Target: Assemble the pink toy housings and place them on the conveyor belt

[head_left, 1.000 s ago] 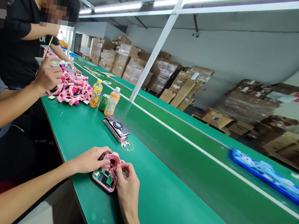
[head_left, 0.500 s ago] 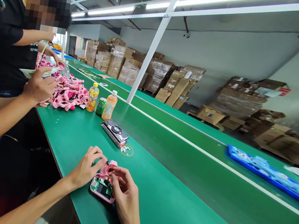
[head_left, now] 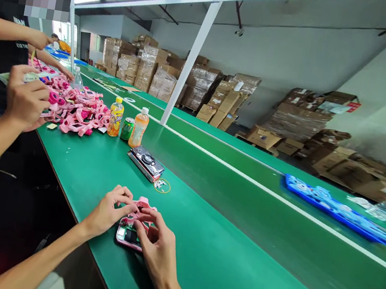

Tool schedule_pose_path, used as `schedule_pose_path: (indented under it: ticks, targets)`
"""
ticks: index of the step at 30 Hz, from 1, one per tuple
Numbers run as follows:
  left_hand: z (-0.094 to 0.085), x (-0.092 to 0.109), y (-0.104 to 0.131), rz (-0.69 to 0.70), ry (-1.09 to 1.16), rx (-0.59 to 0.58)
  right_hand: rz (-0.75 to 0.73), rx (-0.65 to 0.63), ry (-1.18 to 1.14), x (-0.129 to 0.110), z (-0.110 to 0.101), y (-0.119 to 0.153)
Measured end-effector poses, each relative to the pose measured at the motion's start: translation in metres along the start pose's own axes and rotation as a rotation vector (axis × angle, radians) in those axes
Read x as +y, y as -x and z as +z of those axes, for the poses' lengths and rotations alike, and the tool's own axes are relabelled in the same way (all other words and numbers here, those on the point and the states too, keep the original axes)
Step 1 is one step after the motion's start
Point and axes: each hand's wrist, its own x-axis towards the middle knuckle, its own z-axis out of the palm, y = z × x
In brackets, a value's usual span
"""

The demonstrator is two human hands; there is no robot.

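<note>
An opened pink plastic casing lies on the green bench in front of me, with its lower half holding a green circuit board and a dark rectangular part. My left hand closes its fingertips on the left edge of the casing's upper part. From the right, my right hand pinches at the middle of the same part and covers some of the board. Any small piece between the fingertips is too hidden to make out.
Beyond my hands lie a silver-and-black boxy device and a yellow rubber band around small white bits. Two drink bottles and a green can stand by a heap of pink casings. Co-workers stand left; a blue tray sits right.
My view has shifted slightly, so the bench appears higher and further left. My fingers have moved a little on the pink casing, with the right hand now covering more of the board.
</note>
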Motion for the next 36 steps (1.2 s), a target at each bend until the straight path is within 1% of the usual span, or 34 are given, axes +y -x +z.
schedule_pose_path:
  ticks: [3,5,11,18,20,23,24,25,27,28,29,32,36]
  targets:
    - [-0.001,0.004,0.001,0.011,0.044,-0.057,0.015,0.039,0.059,-0.005,0.004,0.001]
    - [-0.002,0.007,0.001,0.002,0.047,-0.070,0.016,0.059,0.087,-0.008,0.004,0.001]
    - [-0.001,0.007,0.002,-0.005,0.014,-0.045,0.011,0.088,0.136,-0.008,-0.001,0.002]
    - [-0.001,0.007,0.004,0.025,-0.040,-0.055,0.003,0.104,0.191,-0.007,0.001,0.005]
    - [-0.002,0.008,0.004,0.046,-0.047,-0.036,-0.017,0.114,0.213,-0.008,0.000,0.004]
    - [-0.002,0.007,0.000,0.046,-0.080,0.048,-0.065,0.166,0.278,-0.006,-0.005,0.000]
    - [-0.002,0.007,-0.002,0.030,-0.094,0.038,-0.088,0.194,0.315,-0.005,-0.008,-0.001]
    - [-0.001,0.007,-0.005,0.014,-0.102,-0.009,-0.111,0.220,0.359,-0.003,-0.010,-0.003]
    - [0.002,0.008,-0.011,-0.011,-0.080,-0.153,-0.155,0.264,0.456,0.001,-0.014,-0.006]
    - [0.004,0.008,-0.014,-0.019,-0.057,-0.208,-0.170,0.274,0.497,0.002,-0.015,-0.007]
    - [0.005,0.009,-0.016,-0.023,-0.038,-0.239,-0.183,0.275,0.530,0.004,-0.015,-0.008]
    - [0.010,0.009,-0.016,-0.004,-0.027,-0.234,-0.202,0.266,0.593,0.005,-0.012,-0.008]
    - [0.011,0.006,-0.011,0.011,-0.023,-0.257,-0.169,0.248,0.637,0.004,-0.008,-0.007]
